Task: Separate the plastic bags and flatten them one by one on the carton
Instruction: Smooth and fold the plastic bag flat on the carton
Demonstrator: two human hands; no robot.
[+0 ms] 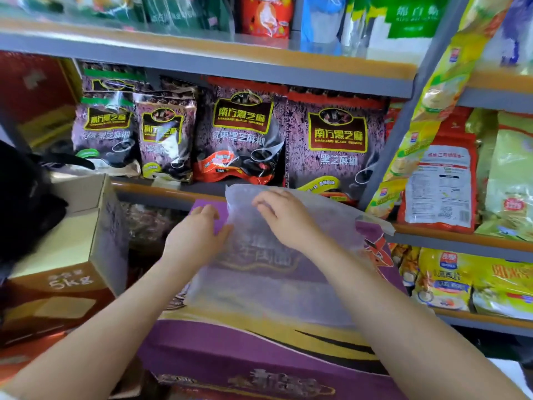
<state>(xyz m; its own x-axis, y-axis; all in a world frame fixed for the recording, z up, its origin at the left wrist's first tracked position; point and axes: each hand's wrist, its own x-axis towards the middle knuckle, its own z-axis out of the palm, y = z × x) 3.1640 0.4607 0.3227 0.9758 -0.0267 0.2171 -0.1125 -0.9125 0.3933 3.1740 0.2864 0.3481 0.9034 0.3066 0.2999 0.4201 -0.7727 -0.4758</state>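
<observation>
I'm in a shop aisle, grey metal shelving (202, 63) with orange edge strips running across in front of me. Far left, a brown cardboard box (66, 255) marked 5kg, top flaps up, something black (23, 203) sitting on it, can't tell what. Middle shelf holds a row of purple sesame-paste packets (239, 134), standing upright side by side. Below them, my work surface: a purple and yellow carton (259, 350) lying flat, near edge toward me. On it a translucent plastic bag (274, 269) spread over the top, far edge lifted off the carton and partly covering the bottom of the packets behind. My left hand (199, 235) lies flat at the bag's left edge, fingers straight and together, thumb touching the plastic, gripping nothing. My right hand (284, 216) is over the bag's upper part, fingers bent down onto the film; can't tell if they pinch it or just press. Right of the grey upright post, red and white packets (438, 186) and yellow-green packets (507, 278) fill the shelves, well apart from the bag.
</observation>
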